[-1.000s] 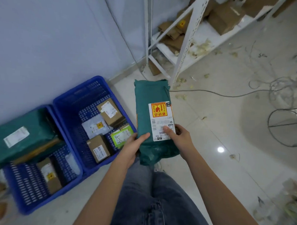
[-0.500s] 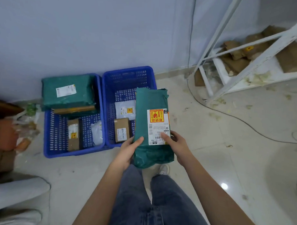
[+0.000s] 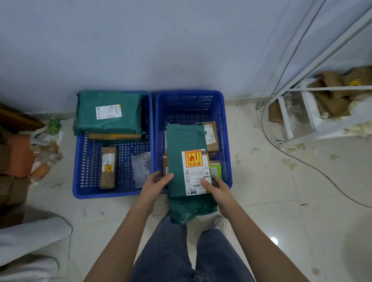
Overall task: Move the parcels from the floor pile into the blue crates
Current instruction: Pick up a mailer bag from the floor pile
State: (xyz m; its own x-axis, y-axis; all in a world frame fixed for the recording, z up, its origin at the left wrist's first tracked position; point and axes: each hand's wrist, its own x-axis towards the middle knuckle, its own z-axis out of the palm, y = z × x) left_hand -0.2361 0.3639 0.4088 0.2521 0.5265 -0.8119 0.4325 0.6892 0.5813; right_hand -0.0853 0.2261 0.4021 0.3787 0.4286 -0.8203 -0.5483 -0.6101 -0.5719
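Both my hands hold a long green parcel (image 3: pixel 186 145) with a white and orange label over the right blue crate (image 3: pixel 189 98). My left hand (image 3: pixel 156 187) grips its left edge and my right hand (image 3: pixel 218 189) grips its right edge, thumb on the label. Under the parcel the right crate holds small cardboard boxes (image 3: pixel 211 135) and a green packet, partly hidden. The left blue crate (image 3: pixel 88 192) contains a big green parcel (image 3: pixel 110 113) on a flat brown one, a narrow cardboard box (image 3: pixel 108 167) and a grey bag (image 3: pixel 141 168).
Both crates stand against a pale wall. A white metal shelf (image 3: pixel 295 115) with brown packages stands at the right, and a black cable (image 3: pixel 319 173) trails over the tiled floor. Brown boxes and bags (image 3: pixel 16 156) lie at the left. A white sleeve (image 3: pixel 23 245) shows at the lower left.
The view has swung so the crates sit straight ahead. The green parcel in both hands has moved forward and now hangs over the right crate.
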